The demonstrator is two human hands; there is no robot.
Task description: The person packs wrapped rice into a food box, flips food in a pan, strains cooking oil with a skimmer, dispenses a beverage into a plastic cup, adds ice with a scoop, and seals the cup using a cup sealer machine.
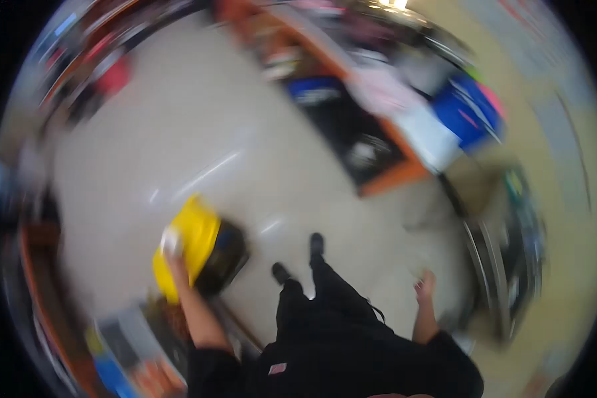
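My left hand [173, 255] reaches out over a yellow lid [199, 229] on a black bin [227, 255]. In its fingers is a small white object [170, 239], too blurred to name; I cannot tell whether it touches the lid. My right hand [426, 286] hangs low at my right side, away from any object. Motion smears its fingers, so their pose is unclear.
Pale shiny floor [159, 132] lies ahead of my feet. An orange-edged desk [398, 182] piled with things runs along the right. A blue bag [467, 109] sits beyond it. A brown wooden piece of furniture [43, 292] stands at the left.
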